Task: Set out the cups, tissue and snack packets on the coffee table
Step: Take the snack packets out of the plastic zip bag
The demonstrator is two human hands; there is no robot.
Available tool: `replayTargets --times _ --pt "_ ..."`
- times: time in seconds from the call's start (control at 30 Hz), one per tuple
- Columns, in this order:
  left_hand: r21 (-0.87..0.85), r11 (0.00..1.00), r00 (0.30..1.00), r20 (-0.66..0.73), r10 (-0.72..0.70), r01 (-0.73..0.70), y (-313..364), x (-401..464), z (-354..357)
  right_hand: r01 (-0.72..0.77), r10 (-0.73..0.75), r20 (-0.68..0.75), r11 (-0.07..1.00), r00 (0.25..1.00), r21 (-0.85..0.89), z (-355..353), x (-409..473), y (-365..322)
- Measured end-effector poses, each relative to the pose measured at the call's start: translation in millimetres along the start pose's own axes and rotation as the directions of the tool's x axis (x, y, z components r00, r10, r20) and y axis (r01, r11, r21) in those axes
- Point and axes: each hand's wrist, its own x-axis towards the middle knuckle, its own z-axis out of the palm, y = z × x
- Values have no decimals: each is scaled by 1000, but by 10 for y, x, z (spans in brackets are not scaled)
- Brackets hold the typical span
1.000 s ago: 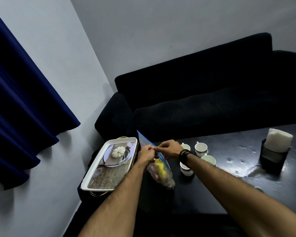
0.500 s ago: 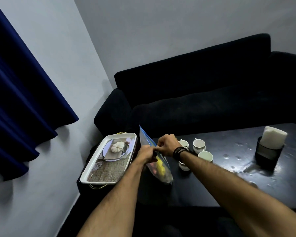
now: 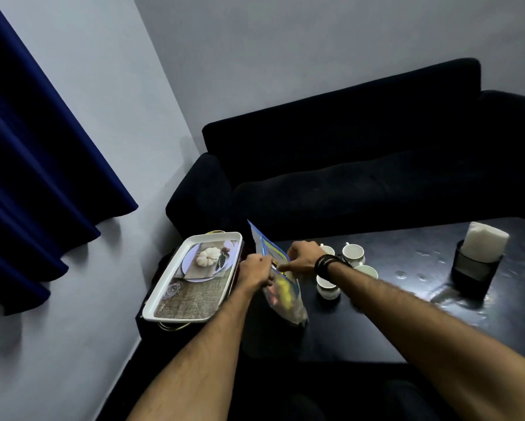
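Observation:
A clear zip bag (image 3: 284,294) with a blue seal stands on the dark coffee table (image 3: 391,317) near its left end, with yellow and red snack packets inside. My left hand (image 3: 256,268) pinches the near side of the bag's mouth. My right hand (image 3: 303,256), with a black wristband, grips the far side. Several white cups (image 3: 353,253) stand clustered just right of the bag, partly hidden by my right wrist. A white tissue stack (image 3: 484,243) sits in a black holder (image 3: 470,273) at the table's right.
A white tray (image 3: 194,276) with a printed pumpkin picture rests on a low stand left of the table. A black sofa (image 3: 361,165) runs behind the table. A blue curtain (image 3: 36,165) hangs on the left wall.
Both hands keep hold of the bag's mouth. Their grip on it has shifted slightly, with my right hand reaching over the seal. The bag stays in place.

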Motion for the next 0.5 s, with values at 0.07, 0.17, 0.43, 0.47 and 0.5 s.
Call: replayTargets --times 0.07,0.17,0.43,0.47,0.5 --pt "74 997 1000 -1 8 -8 42 -49 34 48 -47 23 998 999 -46 58 27 -89" --pt "86 995 999 14 -52 50 61 -121 51 51 -52 -23 998 998 -47 91 41 -152" --pt "161 977 990 -31 -134 137 -108 -101 -212 -147 113 -278 984 954 -104 -165 -28 165" --pt "188 973 991 -16 -132 133 -100 -106 -222 -135 94 -273 982 957 -133 -160 -30 153" --pt "214 969 992 5 -128 124 -83 -115 -219 -126 78 -269 979 960 -163 -158 -31 141"
